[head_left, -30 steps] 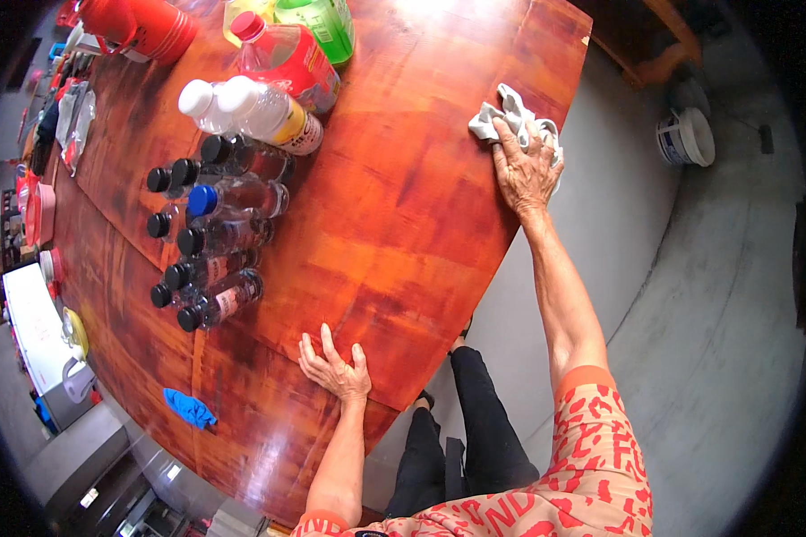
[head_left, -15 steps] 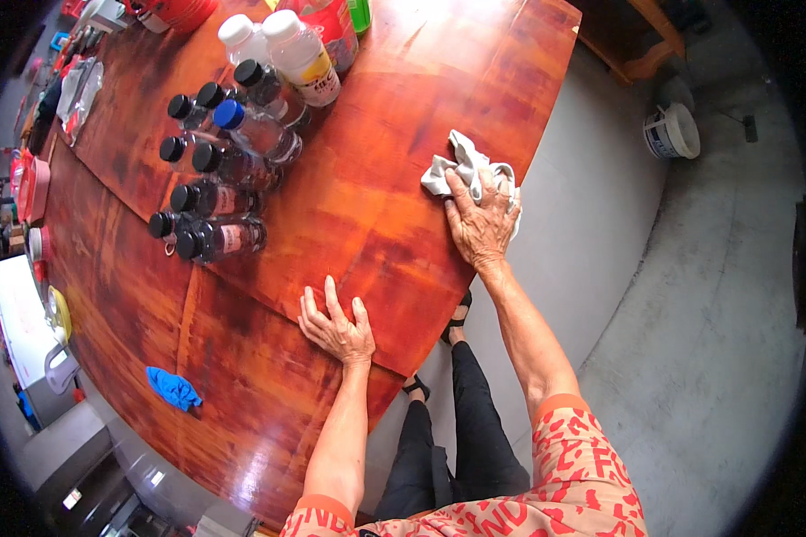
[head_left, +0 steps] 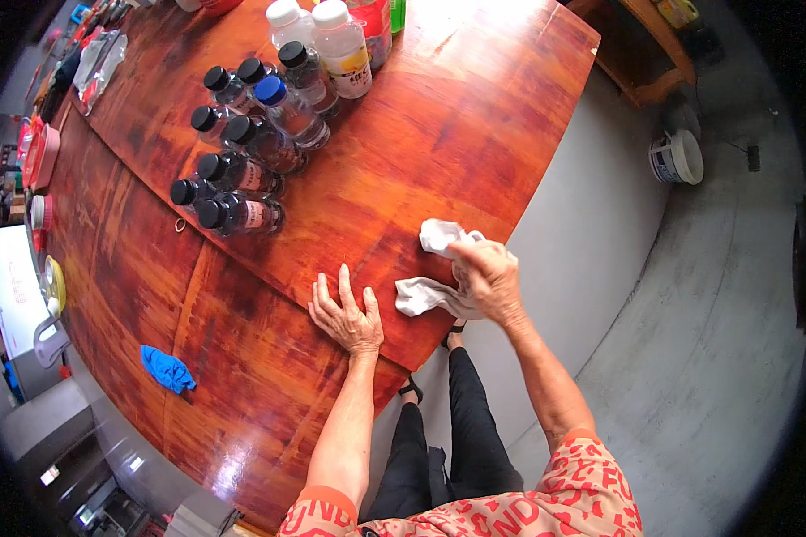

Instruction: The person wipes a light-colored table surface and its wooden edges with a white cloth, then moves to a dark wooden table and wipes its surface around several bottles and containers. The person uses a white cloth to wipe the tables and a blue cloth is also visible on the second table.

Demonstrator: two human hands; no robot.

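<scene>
A crumpled white cloth (head_left: 434, 297) lies at the right edge of the reddish-brown wooden table (head_left: 457, 152). My right hand (head_left: 493, 279) is closed on it, with folds of cloth sticking out to the left and above the fingers. My left hand (head_left: 349, 319) rests flat on the tabletop near the front corner, fingers spread, holding nothing. Beyond it stands a group of clear bottles with black caps (head_left: 242, 215), one of them with a blue cap (head_left: 271, 90). Two white-capped bottles (head_left: 343, 58) are behind these.
A blue cloth (head_left: 167, 369) lies on the table's left part, and a small ring (head_left: 180, 225) is near the bottles. Pink basins (head_left: 43, 157) sit by the far left edge. On the grey floor to the right is a white bucket (head_left: 677, 157).
My right hand has drawn the cloth nearer along the table's right edge, and the cloth's shape has changed. My left hand stays flat on the table. The view has shifted slightly.
</scene>
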